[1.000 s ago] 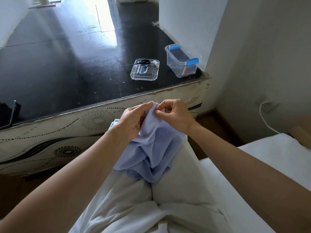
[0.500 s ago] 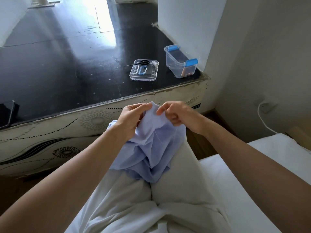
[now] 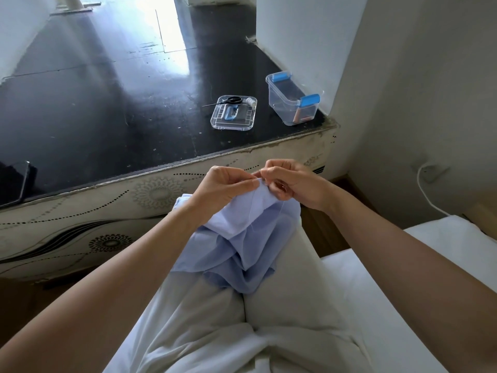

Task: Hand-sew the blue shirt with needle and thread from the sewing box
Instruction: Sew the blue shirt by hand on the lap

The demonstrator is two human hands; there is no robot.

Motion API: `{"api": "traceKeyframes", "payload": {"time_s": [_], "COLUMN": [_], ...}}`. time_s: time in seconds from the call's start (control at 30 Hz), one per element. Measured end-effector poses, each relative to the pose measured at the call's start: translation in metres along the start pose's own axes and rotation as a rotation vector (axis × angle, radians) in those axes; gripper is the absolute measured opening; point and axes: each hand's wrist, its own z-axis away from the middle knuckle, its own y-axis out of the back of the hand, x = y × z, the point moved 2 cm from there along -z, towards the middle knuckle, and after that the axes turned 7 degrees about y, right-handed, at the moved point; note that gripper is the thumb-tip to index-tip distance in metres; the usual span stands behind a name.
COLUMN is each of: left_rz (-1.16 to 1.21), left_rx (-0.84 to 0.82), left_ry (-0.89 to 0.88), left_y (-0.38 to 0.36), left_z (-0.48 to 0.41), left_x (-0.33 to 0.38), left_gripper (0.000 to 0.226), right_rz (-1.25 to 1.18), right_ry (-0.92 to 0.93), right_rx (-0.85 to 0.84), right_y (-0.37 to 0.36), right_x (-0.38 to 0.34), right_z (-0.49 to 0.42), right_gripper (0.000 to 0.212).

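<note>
A glossy black desk (image 3: 107, 117) stood before white walls, its clear sewing box (image 3: 291, 103) far right and the lid (image 3: 233, 114) just left of it. The blue shirt (image 3: 242, 243) lay bunched on the lap, nearer. Its top fold was pinched by the left grip (image 3: 223, 189) and the right grip (image 3: 293, 184), fingertips almost touching.

The person wears loose white trousers (image 3: 204, 321) of thin, soft cloth, which fill the lower middle of the frame. The fabric falls into deep folds where the two legs meet and bunches at the bottom edge, where a narrow white strip shows, perhaps a tie. The left forearm (image 3: 107, 278) and right forearm (image 3: 403, 251) are bare from the frame's lower corners to the wrists. The left hand (image 3: 223, 184) and right hand (image 3: 293, 184) are bare too, with short nails.
</note>
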Motion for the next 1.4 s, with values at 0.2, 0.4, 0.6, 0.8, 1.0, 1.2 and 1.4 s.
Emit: {"api": "traceKeyframes", "payload": {"time_s": [0.2, 0.4, 0.6, 0.8, 1.0, 1.2, 1.4], "left_rz": [-0.193, -0.111, -0.024, -0.020, -0.018, -0.032, -0.046], "left_rx": [0.034, 0.023, 0.033, 0.045, 0.051, 0.052, 0.044], "left_ry": [-0.013, 0.061, 0.090, 0.065, 0.041, 0.036, 0.046], "left_y": [0.005, 0.005, 0.003, 0.001, 0.001, 0.001, -0.001], "left_z": [-0.007, -0.006, -0.002, -0.002, -0.001, -0.002, -0.001], "left_x": [-0.010, -0.014, -0.012, -0.010, -0.008, -0.008, -0.006], "left_gripper": [0.013, 0.015, 0.014, 0.011, 0.008, 0.007, 0.006], "right_rz": [0.013, -0.038, -0.044, 0.005, 0.007, 0.030, 0.042], "right_ry": [-0.031, -0.074, -0.098, -0.117, -0.129, -0.135, -0.139], "right_rx": [0.000, -0.042, -0.066, -0.077, -0.077, -0.077, -0.070], "right_y": [0.004, 0.007, 0.010, 0.009, 0.009, 0.009, 0.007], "right_x": [0.009, 0.013, 0.013, 0.012, 0.011, 0.010, 0.007], "right_z": [0.010, 0.014, 0.014, 0.013, 0.013, 0.013, 0.014], "right_gripper": [0.024, 0.032, 0.029, 0.021, 0.019, 0.022, 0.025]}}
